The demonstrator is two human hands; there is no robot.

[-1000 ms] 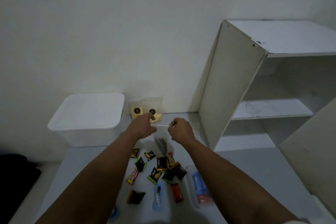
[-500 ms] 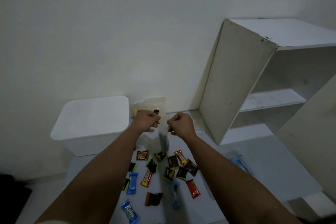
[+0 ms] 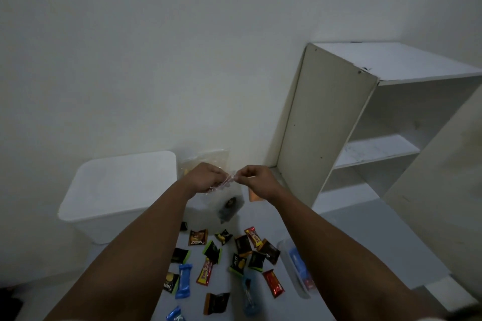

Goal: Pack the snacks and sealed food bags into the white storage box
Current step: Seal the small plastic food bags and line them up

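My left hand (image 3: 206, 177) and my right hand (image 3: 257, 180) pinch the top edge of a clear zip bag (image 3: 224, 206) that hangs above the table with a few dark snacks at its bottom. Under it, several small wrapped snacks (image 3: 229, 255) in black, green, red, yellow and blue lie scattered on the white table (image 3: 365, 237). The white storage box (image 3: 117, 193) stands at the back left with its lid on. Another clear bag (image 3: 208, 160) with yellow pieces leans on the wall behind my hands. A clear bag with blue packets (image 3: 300, 268) lies at the right.
A white open shelf unit (image 3: 365, 125) stands on the table at the right, its side panel close to my right hand. An orange packet (image 3: 252, 195) shows below my right wrist. The plain wall rises straight behind the box. A dark object (image 3: 10, 302) lies low at the left.
My hands have drawn closer together along the bag's top edge and the bag hangs a little higher. My head has tilted, so the scene sits lower in view.
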